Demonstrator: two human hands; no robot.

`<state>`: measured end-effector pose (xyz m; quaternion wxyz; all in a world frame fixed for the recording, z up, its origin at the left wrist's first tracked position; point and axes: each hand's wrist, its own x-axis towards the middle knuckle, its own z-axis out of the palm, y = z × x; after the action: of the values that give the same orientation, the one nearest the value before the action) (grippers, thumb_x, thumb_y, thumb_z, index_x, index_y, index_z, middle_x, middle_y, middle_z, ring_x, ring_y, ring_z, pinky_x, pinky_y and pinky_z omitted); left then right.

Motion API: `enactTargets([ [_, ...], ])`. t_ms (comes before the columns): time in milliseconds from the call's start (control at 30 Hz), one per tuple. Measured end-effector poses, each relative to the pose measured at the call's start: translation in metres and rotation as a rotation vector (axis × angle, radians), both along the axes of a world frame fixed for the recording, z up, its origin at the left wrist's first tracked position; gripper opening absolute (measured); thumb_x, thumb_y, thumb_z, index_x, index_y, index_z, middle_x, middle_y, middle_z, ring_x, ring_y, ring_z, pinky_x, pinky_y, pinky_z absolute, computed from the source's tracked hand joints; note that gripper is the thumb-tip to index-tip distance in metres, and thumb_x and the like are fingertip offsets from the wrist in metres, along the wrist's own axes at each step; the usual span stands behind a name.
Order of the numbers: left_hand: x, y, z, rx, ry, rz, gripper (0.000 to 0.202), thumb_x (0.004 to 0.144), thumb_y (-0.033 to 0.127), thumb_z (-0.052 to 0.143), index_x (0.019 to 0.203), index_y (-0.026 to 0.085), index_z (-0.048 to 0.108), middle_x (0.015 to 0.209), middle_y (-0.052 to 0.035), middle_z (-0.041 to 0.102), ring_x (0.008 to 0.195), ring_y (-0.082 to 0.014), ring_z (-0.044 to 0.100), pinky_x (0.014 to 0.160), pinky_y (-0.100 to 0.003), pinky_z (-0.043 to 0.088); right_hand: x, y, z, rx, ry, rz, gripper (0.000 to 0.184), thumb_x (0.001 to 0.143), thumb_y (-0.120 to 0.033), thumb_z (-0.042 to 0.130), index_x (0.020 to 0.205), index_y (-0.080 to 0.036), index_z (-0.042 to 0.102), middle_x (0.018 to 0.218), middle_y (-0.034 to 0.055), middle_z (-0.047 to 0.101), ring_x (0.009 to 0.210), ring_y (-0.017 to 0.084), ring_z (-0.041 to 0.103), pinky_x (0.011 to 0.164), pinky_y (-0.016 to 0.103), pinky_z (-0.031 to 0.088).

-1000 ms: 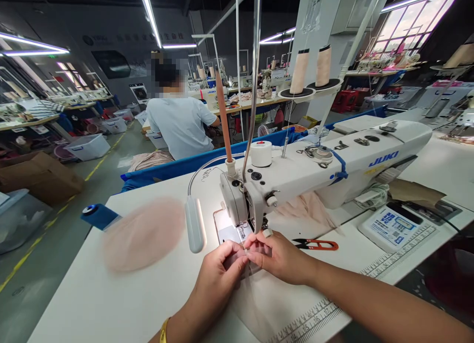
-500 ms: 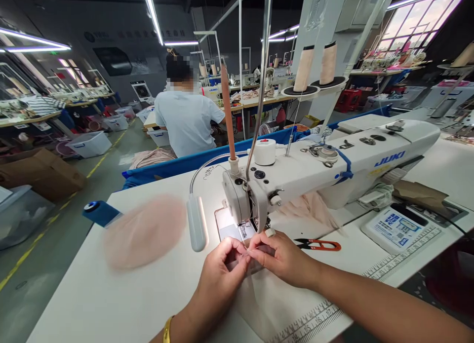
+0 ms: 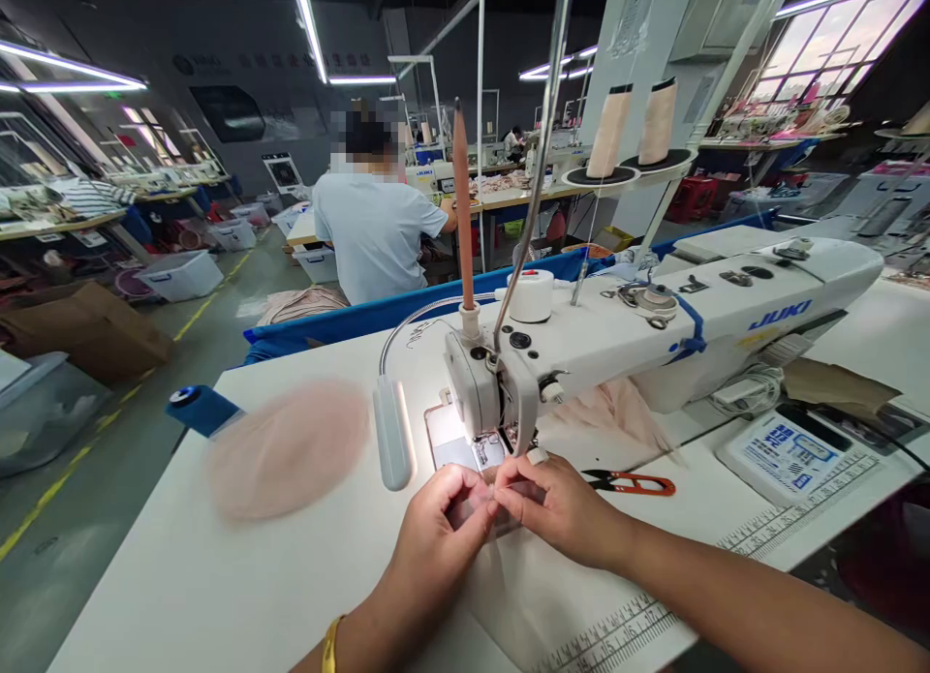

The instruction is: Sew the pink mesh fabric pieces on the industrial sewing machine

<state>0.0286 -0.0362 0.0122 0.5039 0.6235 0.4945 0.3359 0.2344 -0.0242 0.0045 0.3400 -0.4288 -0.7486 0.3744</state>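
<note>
My left hand (image 3: 447, 523) and my right hand (image 3: 556, 508) meet just in front of the sewing machine's needle area, fingertips pinched together. Between them they hold a thin, sheer, pale fabric (image 3: 509, 581), which hangs down over the table's front part. Its held edge is mostly hidden by my fingers. Behind my hands stands the white sewing machine (image 3: 588, 339), its presser foot (image 3: 485, 452) lit from the side. Orange-handled thread snips (image 3: 632, 483) lie to the right of my right hand.
Sheer pink fabric (image 3: 291, 450) lies at left beside a blue thread cone (image 3: 200, 410). A lamp (image 3: 392, 436) stands left of the needle. More pale fabric (image 3: 610, 412) lies behind the snips. A white box (image 3: 785, 455) and ruler tape (image 3: 617, 634) are at right. A co-worker (image 3: 374, 228) sits ahead.
The whole view has shifted slightly, so things appear a little farther right. My hands keep their pinch on the fabric. The co-worker's arm ahead now shows farther out.
</note>
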Motion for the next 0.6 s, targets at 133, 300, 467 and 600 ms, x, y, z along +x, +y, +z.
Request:
enactTargets([
  [133, -0.0001, 0.0005, -0.0002, 0.003, 0.031, 0.015, 0.033, 0.091, 0.051, 0.066, 0.083, 0.019, 0.063, 0.068, 0.0023, 0.054, 0.057, -0.0138, 0.049, 0.053, -0.025, 0.042, -0.0001, -0.0003, -0.0009, -0.019, 0.024, -0.006, 0.018, 0.098, -0.035, 0.058, 0.087, -0.023, 0.064, 0.091, 0.0026, 0.068, 0.090, 0.021, 0.062, 0.082, 0.033, 0.048],
  [300, 0.0017, 0.0012, 0.0039, -0.063, -0.009, 0.023, 0.038, 0.091, 0.056, 0.067, 0.080, 0.020, 0.061, 0.063, 0.0037, 0.053, 0.056, -0.0135, 0.048, 0.053, -0.025, 0.040, 0.0012, -0.0006, 0.0007, -0.061, 0.041, 0.010, 0.020, 0.098, -0.039, 0.058, 0.096, -0.022, 0.066, 0.093, 0.0040, 0.067, 0.090, 0.022, 0.061, 0.079, 0.033, 0.050],
  [467, 0.0029, 0.0015, 0.0080, -0.115, -0.058, 0.007, 0.039, 0.088, 0.057, 0.071, 0.081, 0.019, 0.062, 0.066, 0.0036, 0.054, 0.056, -0.0127, 0.047, 0.053, -0.024, 0.040, 0.0010, -0.0005, 0.0042, -0.119, 0.062, 0.045, 0.029, 0.096, -0.042, 0.065, 0.115, -0.020, 0.068, 0.104, 0.0063, 0.069, 0.096, 0.023, 0.063, 0.081, 0.033, 0.052],
  [600, 0.0032, 0.0008, 0.0070, -0.140, -0.069, 0.035, 0.040, 0.087, 0.057, 0.072, 0.082, 0.018, 0.064, 0.067, 0.0039, 0.052, 0.057, -0.0123, 0.046, 0.052, -0.024, 0.040, -0.0018, 0.0006, 0.0081, -0.164, 0.116, 0.041, 0.025, 0.096, -0.044, 0.068, 0.101, -0.020, 0.066, 0.103, 0.0055, 0.068, 0.095, 0.022, 0.063, 0.083, 0.033, 0.052],
])
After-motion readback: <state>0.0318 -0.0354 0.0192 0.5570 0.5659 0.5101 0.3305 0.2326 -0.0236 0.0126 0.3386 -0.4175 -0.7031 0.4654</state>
